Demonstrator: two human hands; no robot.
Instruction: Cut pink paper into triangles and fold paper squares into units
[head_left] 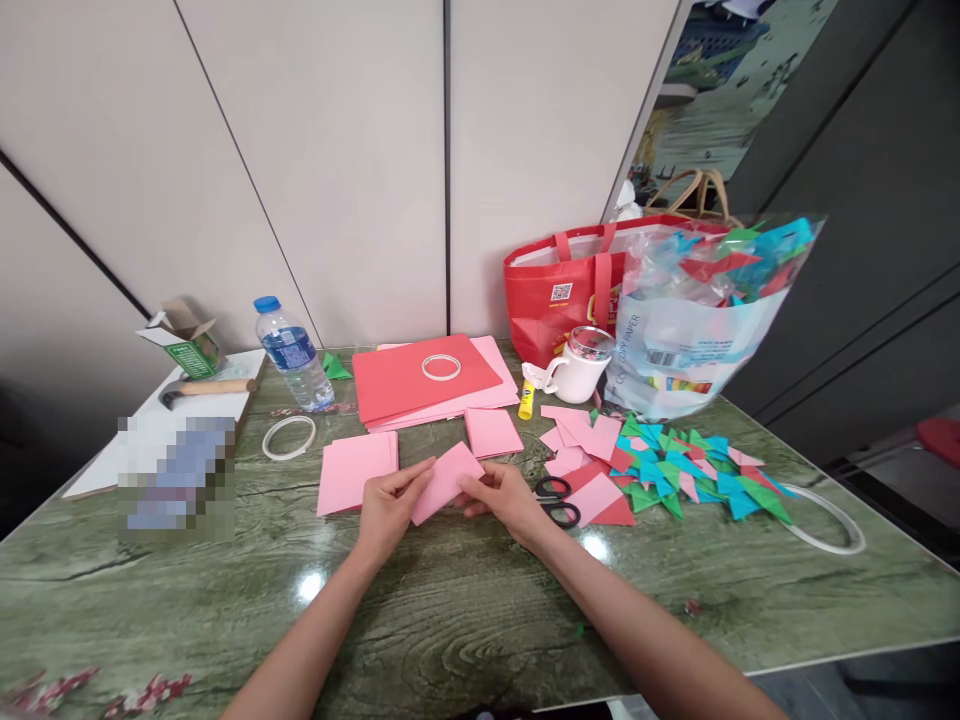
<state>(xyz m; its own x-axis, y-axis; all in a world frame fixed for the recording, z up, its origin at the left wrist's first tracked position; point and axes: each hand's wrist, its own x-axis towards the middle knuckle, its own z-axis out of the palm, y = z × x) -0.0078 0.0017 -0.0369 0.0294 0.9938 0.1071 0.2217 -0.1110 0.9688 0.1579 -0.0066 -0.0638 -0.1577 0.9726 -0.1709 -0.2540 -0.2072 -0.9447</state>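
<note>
A pink sheet of paper [448,483], rectangular and tilted, is held above the table between both hands. My left hand [394,505] pinches its left edge, and the fingers of my right hand [504,497] close on its right edge. Just behind my left hand lies a stack of pink paper squares [357,470]. A smaller pink stack [493,432] sits beyond my right hand. Black-handled scissors [559,502] rest to the right of that hand, partly over red and pink paper pieces [598,497].
Red sheets [405,385] carry a white ring [441,368] at the back. A water bottle [292,350], hammer [210,388] and another ring [289,438] are leftward. Rightward stand a glue stick [526,400], white mug [581,370], paper-filled bag [675,350] and folded coloured pieces [675,465].
</note>
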